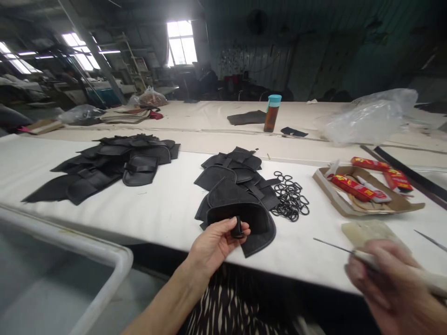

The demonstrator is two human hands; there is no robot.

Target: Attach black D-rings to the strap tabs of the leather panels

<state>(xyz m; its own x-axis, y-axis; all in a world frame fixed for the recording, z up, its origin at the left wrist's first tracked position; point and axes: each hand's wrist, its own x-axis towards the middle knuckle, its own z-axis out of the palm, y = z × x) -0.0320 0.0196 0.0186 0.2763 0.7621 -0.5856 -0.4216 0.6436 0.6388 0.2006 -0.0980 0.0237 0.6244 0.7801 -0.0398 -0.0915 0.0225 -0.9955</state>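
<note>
My left hand (221, 239) pinches a folded black strap (237, 228) between thumb and fingers, in front of a black leather-like pouch piece (260, 244) at the table's front edge. Whether a ring sits inside the fold I cannot tell. On the right, my right hand (387, 270), smeared by motion, is closed around the pale handle of an awl (333, 245); its thin metal shaft points left. A yellowish translucent block (370, 232) lies just behind that hand. Loose black D-rings (291, 197) are heaped between the pouch pieces and a cardboard tray.
More black pouch pieces (233, 165) are stacked behind my left hand, with another pile (115, 156) farther left. The cardboard tray (349, 211) holds red-wrapped packets (352, 186). A pointed metal tool (431, 239) lies far right. A bottle (271, 115) stands behind, near clear plastic (370, 118).
</note>
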